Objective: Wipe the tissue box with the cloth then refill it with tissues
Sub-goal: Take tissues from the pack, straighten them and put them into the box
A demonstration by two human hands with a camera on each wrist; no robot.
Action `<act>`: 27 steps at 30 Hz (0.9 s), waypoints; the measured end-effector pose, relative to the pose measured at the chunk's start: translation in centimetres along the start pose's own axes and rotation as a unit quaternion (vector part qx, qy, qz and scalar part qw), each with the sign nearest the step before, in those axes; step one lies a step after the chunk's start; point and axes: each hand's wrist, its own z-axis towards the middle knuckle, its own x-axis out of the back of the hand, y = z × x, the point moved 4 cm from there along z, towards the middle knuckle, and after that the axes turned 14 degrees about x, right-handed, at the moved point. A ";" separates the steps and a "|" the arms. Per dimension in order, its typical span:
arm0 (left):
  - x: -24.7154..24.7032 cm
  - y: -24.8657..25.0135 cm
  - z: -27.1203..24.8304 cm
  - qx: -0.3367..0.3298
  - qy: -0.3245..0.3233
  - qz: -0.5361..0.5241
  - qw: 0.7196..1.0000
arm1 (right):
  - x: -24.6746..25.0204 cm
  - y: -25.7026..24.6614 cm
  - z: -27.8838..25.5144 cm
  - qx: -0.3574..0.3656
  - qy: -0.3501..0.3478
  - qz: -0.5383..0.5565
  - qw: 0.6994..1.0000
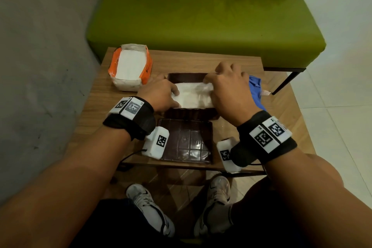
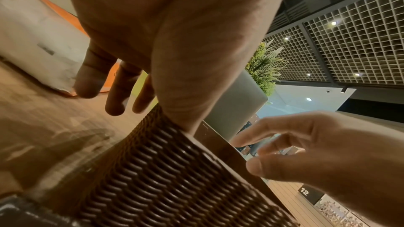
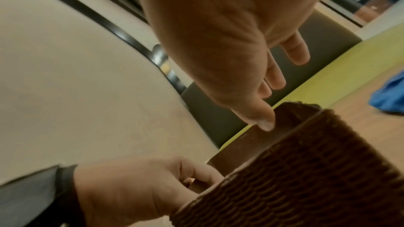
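Observation:
The brown woven tissue box stands open in the middle of the wooden table, and a white stack of tissues lies inside it. My left hand is at the box's left end, thumb on the tissues and straight fingers hanging outside the wall. At the right end, my right hand presses down on the crumpled edge of the tissues, its thumb pointing into the box. The blue cloth lies on the table to the right, partly hidden behind that hand.
The box's brown lid lies flat near the table's front edge. An opened orange-and-white tissue pack sits at the back left corner. A green bench stands behind the table. A grey wall runs along the left.

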 end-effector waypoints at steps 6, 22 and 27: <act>0.0 0.4 0.3 0.006 0.010 -0.008 1.000 | -2.0 2.3 0.6 -0.065 -0.149 0.034 0.986; 2.5 -0.6 -0.9 -0.011 -0.026 -0.167 0.986 | 0.5 3.4 1.1 -0.064 -0.048 0.135 0.988; 6.0 -7.1 -0.8 0.095 0.076 -0.341 0.932 | 5.3 0.7 2.3 0.014 0.045 0.180 0.983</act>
